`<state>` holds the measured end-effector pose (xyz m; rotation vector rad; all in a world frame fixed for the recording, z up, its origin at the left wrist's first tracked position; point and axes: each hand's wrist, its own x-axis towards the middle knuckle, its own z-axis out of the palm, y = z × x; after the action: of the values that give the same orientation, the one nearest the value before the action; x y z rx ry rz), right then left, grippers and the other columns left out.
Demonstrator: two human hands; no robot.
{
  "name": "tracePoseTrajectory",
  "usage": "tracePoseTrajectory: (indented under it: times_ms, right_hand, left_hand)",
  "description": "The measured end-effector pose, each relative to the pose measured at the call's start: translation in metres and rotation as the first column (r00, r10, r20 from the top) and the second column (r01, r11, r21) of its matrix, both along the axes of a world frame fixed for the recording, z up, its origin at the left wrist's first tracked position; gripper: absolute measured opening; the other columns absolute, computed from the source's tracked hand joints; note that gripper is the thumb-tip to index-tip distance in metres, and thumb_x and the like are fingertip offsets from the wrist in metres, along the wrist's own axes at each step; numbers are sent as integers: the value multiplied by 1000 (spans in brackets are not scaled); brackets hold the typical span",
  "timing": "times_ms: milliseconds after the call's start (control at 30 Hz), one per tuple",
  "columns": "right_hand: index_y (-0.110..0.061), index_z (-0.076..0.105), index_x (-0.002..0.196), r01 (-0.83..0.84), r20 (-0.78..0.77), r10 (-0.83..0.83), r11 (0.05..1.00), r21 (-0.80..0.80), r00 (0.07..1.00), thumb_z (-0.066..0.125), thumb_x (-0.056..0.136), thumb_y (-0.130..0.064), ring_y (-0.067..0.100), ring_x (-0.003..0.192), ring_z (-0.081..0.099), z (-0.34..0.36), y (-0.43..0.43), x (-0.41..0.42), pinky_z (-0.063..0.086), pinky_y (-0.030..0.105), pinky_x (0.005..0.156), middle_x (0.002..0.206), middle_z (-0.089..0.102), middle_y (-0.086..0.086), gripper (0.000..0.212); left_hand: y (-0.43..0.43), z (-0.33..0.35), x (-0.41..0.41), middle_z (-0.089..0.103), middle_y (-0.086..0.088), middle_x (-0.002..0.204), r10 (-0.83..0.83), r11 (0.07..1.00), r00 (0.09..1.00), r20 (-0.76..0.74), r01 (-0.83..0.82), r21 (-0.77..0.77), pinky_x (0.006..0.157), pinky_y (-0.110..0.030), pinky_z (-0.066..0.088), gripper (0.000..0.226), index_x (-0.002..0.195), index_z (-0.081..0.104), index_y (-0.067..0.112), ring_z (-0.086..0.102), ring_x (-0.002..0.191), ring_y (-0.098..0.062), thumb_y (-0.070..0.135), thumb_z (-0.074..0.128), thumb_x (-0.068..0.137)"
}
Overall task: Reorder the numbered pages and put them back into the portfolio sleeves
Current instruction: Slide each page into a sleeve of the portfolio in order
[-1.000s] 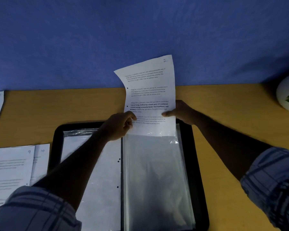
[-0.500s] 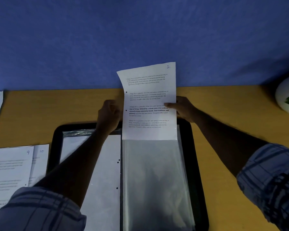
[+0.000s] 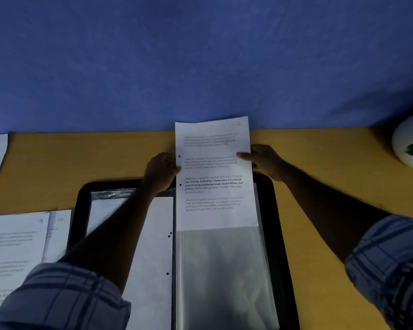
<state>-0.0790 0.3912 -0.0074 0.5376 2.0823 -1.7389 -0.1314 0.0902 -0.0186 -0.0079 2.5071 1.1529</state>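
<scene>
The numbered page (image 3: 215, 172) sat over the open portfolio (image 3: 81, 198) on the tabletop (image 3: 81, 158), its lower part seemingly inside the right-hand sleeve (image 3: 224, 277), our left hand (image 3: 161, 171) and right hand (image 3: 265, 160) pinching its side edges, fingers (image 3: 243, 155) clamped on the paper; next, we judged, an even downward push.

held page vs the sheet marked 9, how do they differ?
The held page is gripped at its side edges by the left hand and right hand; sheet marked 9 lies untouched on the table. The held page overlaps the right sleeve of the portfolio; sheet marked 9 sits left of it, overlapping sheet 10. The held page's corner number is unreadable; the 9 is clear. Both are white printed sheets.
</scene>
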Motion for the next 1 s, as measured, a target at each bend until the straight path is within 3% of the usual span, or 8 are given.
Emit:
tracePoseTrajectory:
  times_ms: [67, 167, 333, 433, 567, 733, 867, 1000]
  right_hand:
    - [-5, 65, 110, 118, -29, -118, 993, -1, 993, 70, 90, -18, 24, 97, 72, 0, -2, -2, 58, 45, 90, 111, 73, 10, 25]
    - [-5, 67, 103, 80, 11, -81, 993, 84, 997, 71, 88, -12, 27, 98, 71, 1, -2, -2, 57, 47, 92, 110, 72, 12, 17]
    - [-5, 66, 113, -184, 122, 160, 957, 223, 979, 69, 90, -10, 9, 82, 67, 12, -2, 8, 50, 15, 61, 101, 70, -3, 24]
    - [-8, 62, 120, -181, 108, 160, 955, 235, 981, 69, 91, -14, 12, 91, 67, 11, -3, 8, 53, 22, 70, 114, 68, -1, 30]
    - [-13, 61, 112, 34, -4, -34, 978, 208, 999, 71, 89, -12, 25, 106, 67, 7, -8, 3, 56, 44, 93, 122, 67, 10, 26]
    - [-3, 61, 119, -68, 36, 59, 942, 329, 998, 72, 87, -6, 25, 103, 67, 10, -7, 4, 58, 37, 86, 122, 67, 13, 34]
    - [-5, 60, 124, -331, 206, 268, 854, 401, 941, 75, 86, -15, 21, 100, 66, 11, 0, 5, 57, 33, 86, 120, 67, 7, 42]
    - [-9, 63, 115, -212, 71, 202, 866, 452, 977, 73, 87, -19, 16, 94, 64, 13, -5, 1, 54, 30, 81, 110, 67, 3, 31]
  left_hand:
    - [-4, -1, 4, 68, -1, 121, -98, 995, 995, 19, 98, -25, 85, -32, 54, 36, 122, 60, 10, 65, 108, -22, 14, 72, 88]
    - [-10, -3, 1, 65, 2, 122, -152, 988, 987, 44, 153, -17, 76, -25, 54, 40, 125, 55, 11, 65, 106, -19, 14, 71, 89]
    - [-1, -1, -9, 63, -2, 125, -23, 989, 992, 127, 4, 146, 84, -36, 58, 48, 135, 48, 7, 65, 108, -24, 13, 68, 91]
    - [4, -1, -9, 61, -9, 132, -28, 993, 997, 78, 19, 113, 81, -34, 56, 52, 138, 42, 11, 64, 112, -28, 8, 66, 92]
    - [0, 0, -6, 59, -11, 132, -143, 987, 986, 80, 136, 91, 80, -30, 54, 65, 145, 34, 17, 61, 117, -29, 2, 66, 90]
    - [-2, 7, -4, 56, -1, 117, -269, 963, 961, 61, 266, 44, 83, -38, 58, 88, 153, 16, 27, 59, 102, -19, 4, 70, 88]
    - [2, 7, -10, 61, -2, 112, -231, 971, 972, -46, 233, 49, 72, -24, 54, 57, 146, 37, 21, 61, 99, -18, 17, 63, 96]
    - [1, 5, -18, 68, -9, 118, -286, 957, 949, -130, 276, -87, 70, -16, 43, 21, 116, 66, 8, 60, 99, -14, 17, 58, 99]
